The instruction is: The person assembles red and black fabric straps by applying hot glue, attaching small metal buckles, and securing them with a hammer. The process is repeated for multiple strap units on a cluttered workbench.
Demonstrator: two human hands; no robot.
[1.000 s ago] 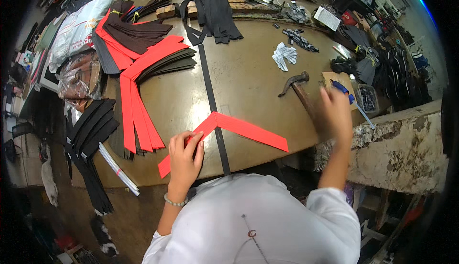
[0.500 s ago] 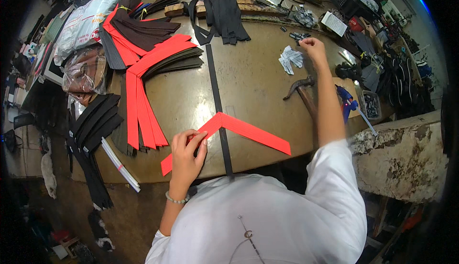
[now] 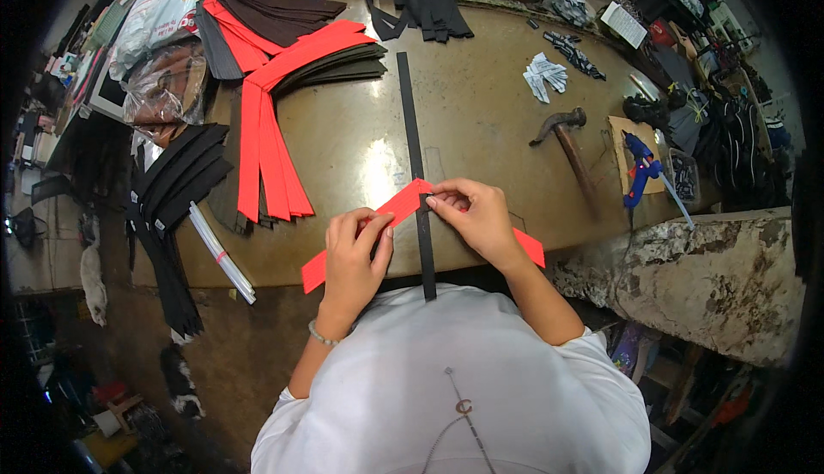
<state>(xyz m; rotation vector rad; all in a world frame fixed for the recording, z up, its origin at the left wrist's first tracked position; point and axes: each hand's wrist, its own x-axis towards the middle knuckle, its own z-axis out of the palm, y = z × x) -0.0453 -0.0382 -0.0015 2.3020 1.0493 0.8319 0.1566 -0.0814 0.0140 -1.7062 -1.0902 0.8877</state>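
A bent red ribbed strip (image 3: 397, 208) lies in a wide V at the table's near edge, its peak crossing a long narrow black bar (image 3: 412, 122). My left hand (image 3: 353, 246) is closed on the strip's left arm, fingertips pressing its upper edge. At the peak, my right hand (image 3: 477, 220) is closed in a pinch, thumb and forefinger touching the strip. Anything small between those fingers is hidden. The right hand covers part of the strip's right arm; its red end (image 3: 530, 248) shows beyond the wrist.
Red and dark strips (image 3: 273, 156) are fanned at the left, near black strips (image 3: 184, 173) and a white bundle (image 3: 221, 253). Towards the right lie pale tags (image 3: 545, 75), dark small pieces (image 3: 577, 55), a hammer (image 3: 573, 152) and a blue glue gun (image 3: 639, 169).
My right hand has come back from the dark small pieces at the far right to the red strip's peak. My left hand stays on the strip. The whole view has shifted slightly.
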